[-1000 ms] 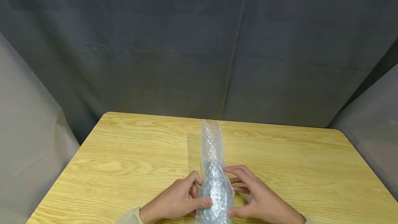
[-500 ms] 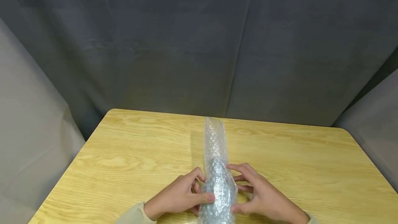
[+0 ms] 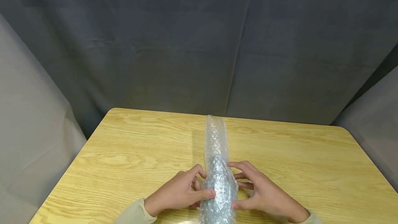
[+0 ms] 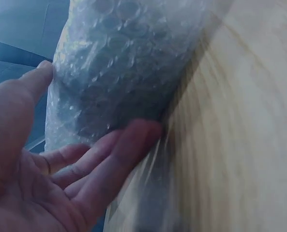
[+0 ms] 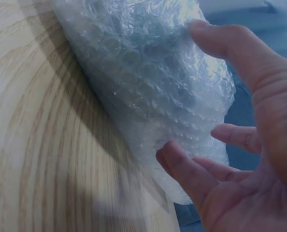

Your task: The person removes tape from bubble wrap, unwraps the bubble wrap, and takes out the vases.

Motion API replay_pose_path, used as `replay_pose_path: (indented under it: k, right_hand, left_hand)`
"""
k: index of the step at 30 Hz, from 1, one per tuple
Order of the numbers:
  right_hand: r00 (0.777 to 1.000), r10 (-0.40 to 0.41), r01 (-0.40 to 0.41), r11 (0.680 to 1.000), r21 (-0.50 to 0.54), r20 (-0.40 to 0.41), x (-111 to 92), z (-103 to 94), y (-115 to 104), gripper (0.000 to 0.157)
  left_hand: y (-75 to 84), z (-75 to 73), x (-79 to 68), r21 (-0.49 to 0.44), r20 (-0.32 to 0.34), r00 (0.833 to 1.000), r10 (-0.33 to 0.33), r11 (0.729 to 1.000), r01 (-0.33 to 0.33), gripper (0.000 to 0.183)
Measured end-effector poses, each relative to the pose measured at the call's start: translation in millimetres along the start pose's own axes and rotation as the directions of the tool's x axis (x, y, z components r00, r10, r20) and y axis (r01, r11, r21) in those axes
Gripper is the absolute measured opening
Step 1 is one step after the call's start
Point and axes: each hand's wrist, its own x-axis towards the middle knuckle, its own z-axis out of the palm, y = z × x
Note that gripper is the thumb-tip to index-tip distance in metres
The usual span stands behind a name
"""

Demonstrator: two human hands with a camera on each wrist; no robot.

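Observation:
A long bundle of bubble wrap [image 3: 219,186] lies lengthwise in front of me in the head view. Its near part bulges around a silvery-grey, bottle-shaped core, while the far part is flat and see-through; what is inside stays hidden. My left hand [image 3: 178,191] holds its left side, thumb on top and fingers bent low against the side. In the left wrist view a fingertip [image 4: 145,130] is down where the wrap meets the table. From the right, my right hand [image 3: 264,193] rests its thumb and fingertips on the wrap, with the fingers [image 5: 184,169] spread apart.
The bundle lies on a wood-grain table [image 3: 130,148] with rounded far corners. Behind the far edge hangs a dark grey curtain [image 3: 171,61]. Lighter grey cloth panels flank the table, one of them a left panel [image 3: 31,120].
The bundle and both hands sit slightly farther right and higher in the head view, as does the table edge. Each hand keeps its hold or touch on the wrap.

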Motion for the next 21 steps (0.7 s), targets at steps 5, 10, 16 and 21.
replay_pose_path:
  k: [5, 10, 16, 21]
  right_hand:
    - [1.0, 0.017, -0.017, 1.0, 0.004, -0.002, -0.1, -0.5, 0.3, 0.087]
    - [0.998, 0.055, -0.055, 0.998, 0.022, -0.015, 0.8, 0.9, 1.3, 0.091]
    - [0.998, 0.059, -0.059, 0.998, 0.026, -0.016, 0.3, 1.4, 0.7, 0.092]
    - [0.998, 0.055, -0.054, 0.998, 0.023, -0.014, -0.5, 1.3, 0.3, 0.092]
  left_hand:
    - [1.3, -6.2, 3.1, 0.003, -0.009, 0.999, -0.038, 0.999, 0.038, 0.044]
    - [1.3, -7.7, 10.3, 0.022, -0.095, 0.992, -0.08, 0.996, 0.083, 0.072]
    - [2.3, -3.1, 18.9, 0.023, -0.162, 0.983, -0.09, 0.995, 0.095, 0.092]
    - [4.2, 4.4, 24.7, 0.039, -0.184, 0.98, -0.075, 0.996, 0.083, 0.097]
